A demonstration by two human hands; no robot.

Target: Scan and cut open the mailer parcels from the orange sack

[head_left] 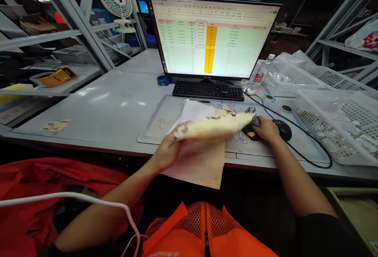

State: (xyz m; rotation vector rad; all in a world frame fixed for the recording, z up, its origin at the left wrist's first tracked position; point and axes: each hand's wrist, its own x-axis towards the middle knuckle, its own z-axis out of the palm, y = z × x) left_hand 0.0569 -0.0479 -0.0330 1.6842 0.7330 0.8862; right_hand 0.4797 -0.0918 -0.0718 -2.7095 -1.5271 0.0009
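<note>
My left hand (168, 150) grips the near left end of a pale yellow sheet (215, 126) with dark marks. The sheet is raised, tilted and smeared by motion, so I cannot tell whether it is folded paper or an envelope. Beneath it, a larger yellowish paper (206, 166) hangs past the desk's front edge, and a white sheet (193, 111) lies behind. My right hand (267, 129) is closed on a dark handheld device (250, 132) with a yellow patch. The raised sheet partly covers this device. Just right of that hand sits a black computer mouse (282, 130).
A monitor (212, 36) showing a spreadsheet stands behind a black keyboard (208, 90). White perforated baskets (330, 131) and a plastic bottle (264, 70) are at right. A black cable (295, 117) curves over the desk mat (153, 131). Small cards (56, 125) lie at left.
</note>
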